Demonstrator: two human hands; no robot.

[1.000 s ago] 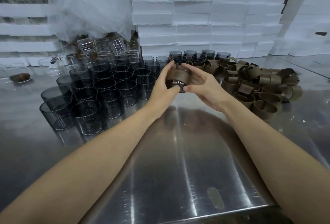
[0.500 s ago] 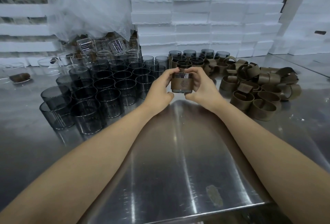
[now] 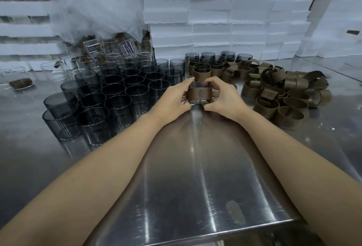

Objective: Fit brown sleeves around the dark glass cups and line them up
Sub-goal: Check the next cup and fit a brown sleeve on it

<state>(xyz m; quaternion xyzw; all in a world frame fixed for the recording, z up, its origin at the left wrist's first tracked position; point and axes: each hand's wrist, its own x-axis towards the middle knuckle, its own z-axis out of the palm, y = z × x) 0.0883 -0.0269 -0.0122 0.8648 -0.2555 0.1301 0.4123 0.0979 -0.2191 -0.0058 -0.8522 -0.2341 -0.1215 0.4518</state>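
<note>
cup (image 3: 199, 101) was tilted, now upright, sleeve (image 3: 200, 93) seated | left hand (image 3: 172, 100) and right hand (image 3: 223, 99) fingers grasp it | base probably on surface (image 3: 195, 167) | ready for lining up

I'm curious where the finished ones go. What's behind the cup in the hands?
Right behind the held cup stand other sleeved cups, then stacked white foam boxes. The cup, left hand and right hand hide the nearest one's base and the table there.

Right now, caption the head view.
Left hand and right hand grip a sleeved cup; bare cups left, loose sleeves right.
</note>
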